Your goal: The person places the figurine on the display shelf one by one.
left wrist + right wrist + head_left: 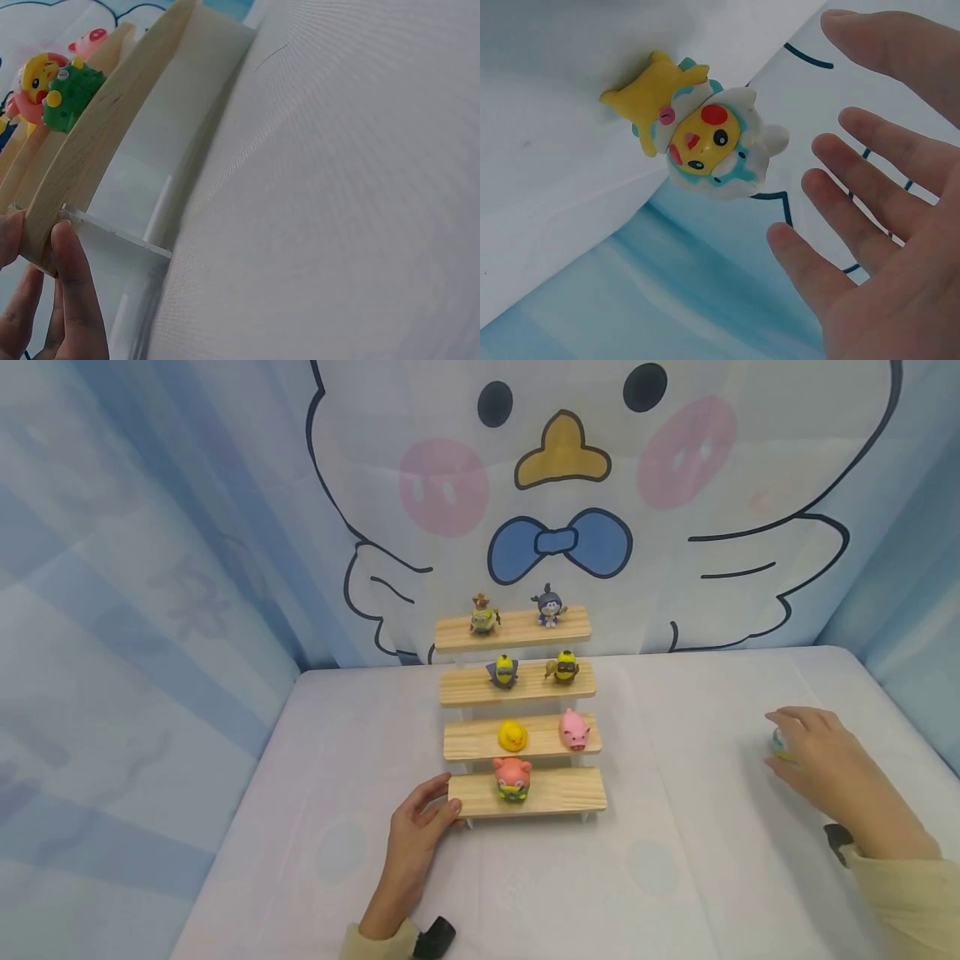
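At the front left corner of a four-tier wooden display stand, my left hand pinches the lowest plank between thumb and fingers. A pink-hooded figurine with a green lower part stands on that plank. Over on the right side of the table, my right hand reaches around a small figurine, partly hidden in the head view. The right wrist view shows it as a yellow figurine in a white and blue hood, with my spread fingers apart from it.
Higher tiers carry a yellow duck, a pink pig, two yellow-and-dark figurines, a crowned figurine and a dark-capped one. A printed curtain hangs behind the white-covered table.
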Tool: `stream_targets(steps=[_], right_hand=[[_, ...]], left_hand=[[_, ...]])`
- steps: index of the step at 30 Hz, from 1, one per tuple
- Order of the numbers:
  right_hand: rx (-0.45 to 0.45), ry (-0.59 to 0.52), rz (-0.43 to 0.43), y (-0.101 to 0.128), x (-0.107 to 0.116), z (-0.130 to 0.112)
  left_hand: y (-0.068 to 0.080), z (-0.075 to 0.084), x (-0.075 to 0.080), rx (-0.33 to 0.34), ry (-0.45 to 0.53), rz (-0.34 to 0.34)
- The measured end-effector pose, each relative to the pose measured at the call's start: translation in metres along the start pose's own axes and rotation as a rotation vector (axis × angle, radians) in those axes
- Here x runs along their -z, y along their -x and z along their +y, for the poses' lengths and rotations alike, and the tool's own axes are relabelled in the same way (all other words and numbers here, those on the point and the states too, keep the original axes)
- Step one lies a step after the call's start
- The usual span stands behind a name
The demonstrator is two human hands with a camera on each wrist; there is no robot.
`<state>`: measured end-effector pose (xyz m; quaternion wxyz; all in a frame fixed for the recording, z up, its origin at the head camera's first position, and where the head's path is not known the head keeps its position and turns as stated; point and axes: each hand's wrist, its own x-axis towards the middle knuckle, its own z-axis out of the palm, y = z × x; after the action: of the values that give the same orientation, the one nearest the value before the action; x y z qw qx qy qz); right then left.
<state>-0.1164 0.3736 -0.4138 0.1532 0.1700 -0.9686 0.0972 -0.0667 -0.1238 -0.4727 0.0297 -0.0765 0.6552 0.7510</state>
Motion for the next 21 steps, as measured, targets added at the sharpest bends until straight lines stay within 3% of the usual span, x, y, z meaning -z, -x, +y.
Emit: stream_targets(steps=[14,21], right_hand=[[-0.124,-0.029,-0.072,0.003,0.001,0.015],[-0.133,-0.015,-0.085,0.003,0.0,0.019]], left_hand=[[0.0,0.0,0.0,-0.007,0.005,-0.002],[0.0,0.0,0.0,-0.007,0.001,-0.005]])
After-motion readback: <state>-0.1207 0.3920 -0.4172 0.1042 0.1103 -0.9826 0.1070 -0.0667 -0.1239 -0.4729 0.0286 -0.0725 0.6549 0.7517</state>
